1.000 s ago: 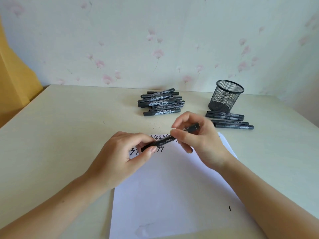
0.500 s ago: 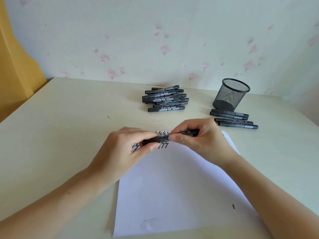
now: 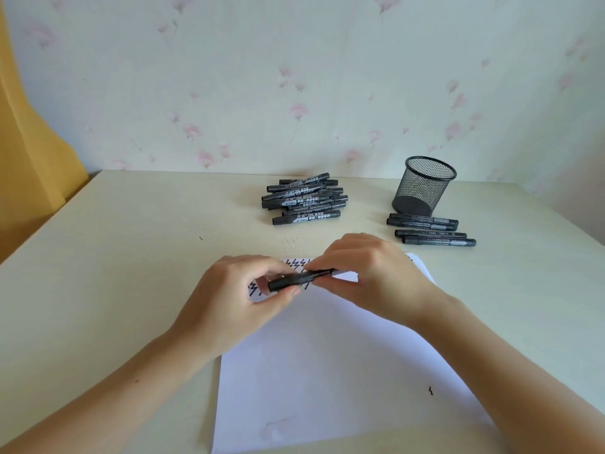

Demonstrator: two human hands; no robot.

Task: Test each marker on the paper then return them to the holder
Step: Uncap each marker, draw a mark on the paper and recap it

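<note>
I'm pinching the marker [image 3: 301,279] at both ends, left hand [image 3: 239,299] and right hand [image 3: 370,273], holding it crosswise over the paper [image 3: 327,355].

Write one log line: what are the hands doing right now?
left hand: holds marker | right hand: holds same marker | over paper | holder: looks empty

Probably home: floral wallpaper [image 3: 294,93], desk [image 3: 131,257].

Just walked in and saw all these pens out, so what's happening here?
A person holds one black marker in both hands, left hand and right hand, over the paper, which carries zigzag test marks. A pile of markers lies behind; four markers lie beside the mesh holder.
</note>
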